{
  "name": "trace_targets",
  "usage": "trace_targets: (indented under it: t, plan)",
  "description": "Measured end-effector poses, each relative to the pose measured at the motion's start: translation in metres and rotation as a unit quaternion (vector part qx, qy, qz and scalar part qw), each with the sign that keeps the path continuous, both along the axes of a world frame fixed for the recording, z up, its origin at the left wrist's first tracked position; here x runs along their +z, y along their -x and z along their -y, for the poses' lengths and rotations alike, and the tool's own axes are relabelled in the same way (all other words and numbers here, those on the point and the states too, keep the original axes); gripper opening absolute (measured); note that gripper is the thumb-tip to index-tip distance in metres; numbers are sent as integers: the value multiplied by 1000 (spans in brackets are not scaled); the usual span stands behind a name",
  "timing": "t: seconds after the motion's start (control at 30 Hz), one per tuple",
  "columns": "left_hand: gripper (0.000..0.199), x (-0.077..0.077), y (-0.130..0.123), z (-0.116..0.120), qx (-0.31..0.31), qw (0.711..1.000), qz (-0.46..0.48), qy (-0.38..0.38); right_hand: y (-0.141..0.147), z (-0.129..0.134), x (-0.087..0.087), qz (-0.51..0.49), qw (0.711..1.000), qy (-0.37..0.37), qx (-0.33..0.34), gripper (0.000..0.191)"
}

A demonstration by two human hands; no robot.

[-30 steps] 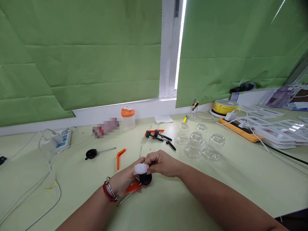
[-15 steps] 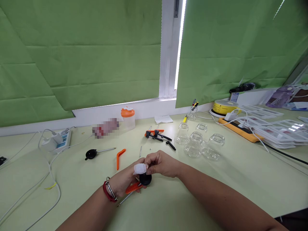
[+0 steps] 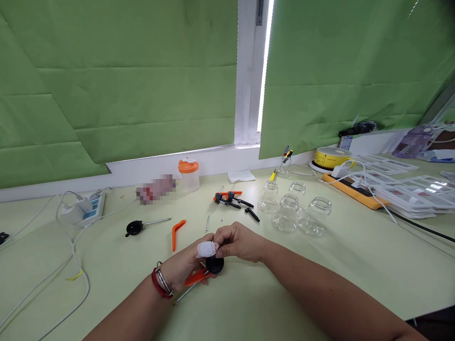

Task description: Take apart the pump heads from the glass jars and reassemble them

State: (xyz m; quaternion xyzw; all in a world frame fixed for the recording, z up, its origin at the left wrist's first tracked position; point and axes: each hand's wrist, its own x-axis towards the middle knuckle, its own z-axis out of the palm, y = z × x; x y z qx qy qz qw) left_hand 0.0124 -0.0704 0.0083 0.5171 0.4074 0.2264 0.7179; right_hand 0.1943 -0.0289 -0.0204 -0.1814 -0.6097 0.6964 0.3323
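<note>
My left hand (image 3: 192,258), with a white wrapping (image 3: 206,249) over its thumb, is closed around a black round cap (image 3: 215,265). A metal rod (image 3: 185,293) slants out below that hand toward the lower left. An orange handle (image 3: 196,277) also sits in its grip, against the cap. My right hand (image 3: 236,242) pinches with thumb and forefinger at the upper side of the cap; whatever small part lies between those fingertips is hidden. Beyond the hands lie a thin metal pin (image 3: 207,223) and a tiny bit (image 3: 222,219).
On the left are another black cap with rod (image 3: 135,228) and an orange angled handle (image 3: 175,234). Farther back lie black-and-orange assemblies (image 3: 227,199) and a black handle (image 3: 252,215). Several glass jars (image 3: 285,215) stand right. A power strip (image 3: 94,208) and cables lie left.
</note>
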Motion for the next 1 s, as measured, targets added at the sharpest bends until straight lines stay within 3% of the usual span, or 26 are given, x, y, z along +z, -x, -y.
trace_targets:
  t: [0.23, 0.67, 1.0]
  plan:
    - [32, -1, 0, -1, -2, 1000, -2, 4, 0, -1, -3, -24, 999, 27, 14, 17]
    - [38, 1, 0, 0, 5, 1000, -3, 7, -4, -4, -3, -9, 1000, -19, 20, 17]
    - [31, -3, 1, -1, 0, 1000, 1, 3, -2, -2, 0, 4, 999, 23, 22, 21]
